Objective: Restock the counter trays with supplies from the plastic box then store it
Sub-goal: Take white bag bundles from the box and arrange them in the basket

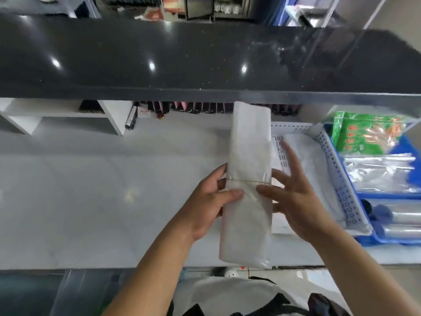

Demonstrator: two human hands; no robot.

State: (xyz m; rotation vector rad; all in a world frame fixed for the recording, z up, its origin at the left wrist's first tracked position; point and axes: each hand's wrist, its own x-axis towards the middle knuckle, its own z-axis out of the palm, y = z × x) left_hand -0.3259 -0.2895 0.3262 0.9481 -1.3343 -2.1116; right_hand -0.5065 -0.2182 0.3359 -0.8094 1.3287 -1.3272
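Supplies-wise, you've got a long white bundle of plastic bags (249, 174) up over the pale tabletop (91, 190), running lengthwise away from you, with a thin rubber band (247, 180) around its middle. Your left hand (206, 201) has its grip closed around the bundle's left edge, thumb pressed across the front just below the band. Your right hand (296, 201) is mostly open: fingers spread wide, only the thumb touching the bundle's right side, so it's steadying rather than gripping.

Just right of the bundle sits a white perforated tray (341, 179) with more white bags lying in it. Right beside that is a blue tray (373, 239) holding a green pack of disposable gloves (364, 135) at the far end, clear plastic bags (378, 174) in the middle, and rolls of clear film (398, 222) nearest you. A black upper counter (182, 60) runs across above the tabletop, and a white shelf unit (68, 115) sits under it at far left.
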